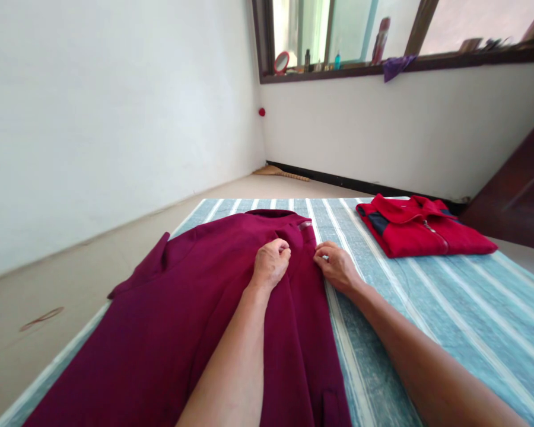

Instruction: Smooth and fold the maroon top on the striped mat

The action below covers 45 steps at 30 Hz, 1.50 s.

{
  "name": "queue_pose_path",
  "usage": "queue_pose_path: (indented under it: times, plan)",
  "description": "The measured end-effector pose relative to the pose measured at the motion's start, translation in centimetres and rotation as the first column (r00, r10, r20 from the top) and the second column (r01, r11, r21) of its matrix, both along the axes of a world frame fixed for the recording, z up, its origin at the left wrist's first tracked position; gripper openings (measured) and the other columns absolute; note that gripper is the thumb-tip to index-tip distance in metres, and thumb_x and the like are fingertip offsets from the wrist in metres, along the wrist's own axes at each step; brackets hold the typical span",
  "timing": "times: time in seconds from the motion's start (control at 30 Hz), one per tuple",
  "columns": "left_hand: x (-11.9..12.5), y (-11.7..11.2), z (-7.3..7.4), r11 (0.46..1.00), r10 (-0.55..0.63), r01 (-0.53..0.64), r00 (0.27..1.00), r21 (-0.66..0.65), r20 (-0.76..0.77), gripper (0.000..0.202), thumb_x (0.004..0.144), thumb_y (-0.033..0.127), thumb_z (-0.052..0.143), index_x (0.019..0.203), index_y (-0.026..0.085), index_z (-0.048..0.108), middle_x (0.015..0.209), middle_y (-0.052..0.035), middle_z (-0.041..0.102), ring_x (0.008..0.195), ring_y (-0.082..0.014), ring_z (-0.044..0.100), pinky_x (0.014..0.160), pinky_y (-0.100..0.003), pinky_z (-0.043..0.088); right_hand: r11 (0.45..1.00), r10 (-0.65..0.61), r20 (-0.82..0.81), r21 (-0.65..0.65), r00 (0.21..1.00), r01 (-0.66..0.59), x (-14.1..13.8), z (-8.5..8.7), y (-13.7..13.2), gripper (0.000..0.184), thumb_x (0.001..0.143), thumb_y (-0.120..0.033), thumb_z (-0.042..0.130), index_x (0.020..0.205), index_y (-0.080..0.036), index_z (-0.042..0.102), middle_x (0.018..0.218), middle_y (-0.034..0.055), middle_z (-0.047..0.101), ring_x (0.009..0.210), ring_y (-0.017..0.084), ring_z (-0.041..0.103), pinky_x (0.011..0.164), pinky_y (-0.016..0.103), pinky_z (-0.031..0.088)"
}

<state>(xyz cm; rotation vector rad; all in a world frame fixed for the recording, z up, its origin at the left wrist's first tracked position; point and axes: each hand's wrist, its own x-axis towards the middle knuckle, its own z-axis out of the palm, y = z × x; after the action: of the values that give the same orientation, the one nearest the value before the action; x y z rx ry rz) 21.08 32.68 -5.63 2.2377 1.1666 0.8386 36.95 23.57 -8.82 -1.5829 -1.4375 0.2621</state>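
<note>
Maroon shirt (160,308) runs lengthwise away from us; our left hand (271,265) pinches it nr collar, right hand (337,268) pinches its edge, fingers narrow.

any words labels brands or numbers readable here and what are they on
No text is readable.
Small bottles on the window sill: labels too small to read.
Tall red can on the sill: too blurred to read.
Pale tag on the maroon garment: no legible text.

No writing can be read: the bottles (307,60) on the far windowsill (320,74) and the small tag (305,225) on the maroon garment (160,332) are too small or blurred.
</note>
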Motion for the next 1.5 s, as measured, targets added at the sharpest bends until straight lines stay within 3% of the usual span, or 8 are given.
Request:
queue_pose_path:
  times: [0.17,0.33,0.43,0.57,0.7,0.9,1.23,1.5]
  plan:
    - [0.0,0.0,-0.1,1.0,-0.003,0.003,1.0,-0.005,0.015,0.013,0.077,0.015,0.055,0.077,0.02,0.067,0.071,-0.0021,0.068,0.068,-0.0168,0.063,0.07,-0.027,0.046,0.995,-0.09,-0.065,0.025,0.994,0.091,1.3,0.0,0.0,0.021,0.085,-0.028,0.046,0.069,-0.019,0.056,0.081,0.0033,0.059,0.074,0.016,0.054,0.071,0.03,0.043]
    - [0.0,0.0,-0.1,1.0,-0.004,0.004,0.999,-0.019,0.034,0.014,0.076,0.015,0.054,0.075,0.02,0.067,0.07,-0.0019,0.067,0.067,-0.0166,0.062,0.07,-0.027,0.046,0.996,0.004,-0.051,0.088,0.999,0.0,-0.5,1.4,-0.9,0.016,0.085,-0.028,0.049,0.074,-0.021,0.057,0.094,0.0055,0.059,0.087,0.018,0.055,0.08,0.033,0.044]
    - [0.0,0.0,-0.2,0.999,-0.01,0.012,0.998,-0.035,0.054,0.013,0.075,0.014,0.054,0.073,0.02,0.066,0.068,-0.0008,0.067,0.067,-0.0161,0.062,0.07,-0.026,0.046,0.979,0.176,-0.02,0.106,0.984,-0.173,-2.7,3.1,-1.8,0.015,0.086,-0.026,0.051,0.073,-0.021,0.057,0.099,0.006,0.06,0.092,0.018,0.056,0.085,0.033,0.043]
    - [0.0,0.3,-0.6,0.996,-0.018,0.028,0.993,-0.085,0.113,0.012,0.072,0.014,0.054,0.073,0.02,0.065,0.067,-0.0002,0.067,0.065,-0.0152,0.062,0.066,-0.025,0.047,0.849,0.529,-0.009,0.034,0.849,-0.528,-5.3,5.0,-3.0,0.016,0.089,-0.021,0.05,0.075,-0.02,0.057,0.092,0.0041,0.059,0.082,0.015,0.056,0.076,0.03,0.046]
    - [0.0,0.8,-1.3,0.987,-0.015,0.046,0.98,-0.151,0.201,0.011,0.073,0.016,0.053,0.072,0.019,0.064,0.061,0.0001,0.066,0.059,-0.0141,0.062,0.061,-0.024,0.048,0.77,0.638,0.052,-0.082,0.768,-0.633,-6.6,5.4,-3.6,0.016,0.088,-0.018,0.052,0.073,-0.019,0.057,0.086,0.0021,0.058,0.078,0.014,0.055,0.073,0.027,0.046]
    - [0.0,1.0,-1.8,0.973,-0.008,0.079,0.951,-0.217,0.31,0.01,0.072,0.018,0.052,0.072,0.018,0.062,0.062,-0.0003,0.067,0.058,-0.0132,0.064,0.061,-0.023,0.049,0.724,0.689,0.235,-0.214,0.685,-0.655,-7.2,5.1,-4.1,0.012,0.081,-0.011,0.058,0.072,-0.017,0.063,0.092,0.0024,0.059,0.083,0.014,0.055,0.075,0.026,0.044]
    - [-0.3,0.7,-1.0,0.965,-0.016,0.109,0.932,-0.237,0.363,0.01,0.07,0.019,0.052,0.072,0.017,0.062,0.062,-0.0013,0.067,0.058,-0.0142,0.064,0.058,-0.024,0.05,0.794,0.603,0.529,-0.32,0.598,-0.517,-8.8,5.0,-4.0,0.016,0.078,-0.014,0.06,0.062,-0.017,0.057,0.081,0.0033,0.058,0.072,0.015,0.049,0.068,0.029,0.04]
    - [-0.3,0.9,-1.2,0.963,-0.008,0.102,0.937,-0.25,0.35,0.01,0.069,0.02,0.053,0.072,0.018,0.062,0.062,-0.0009,0.067,0.057,-0.0141,0.063,0.057,-0.024,0.049,0.802,0.572,-0.191,-0.077,0.798,-0.593,-5.8,5.0,-3.2,0.014,0.087,-0.021,0.049,0.073,-0.019,0.052,0.08,0.001,0.055,0.071,0.013,0.05,0.066,0.025,0.043]
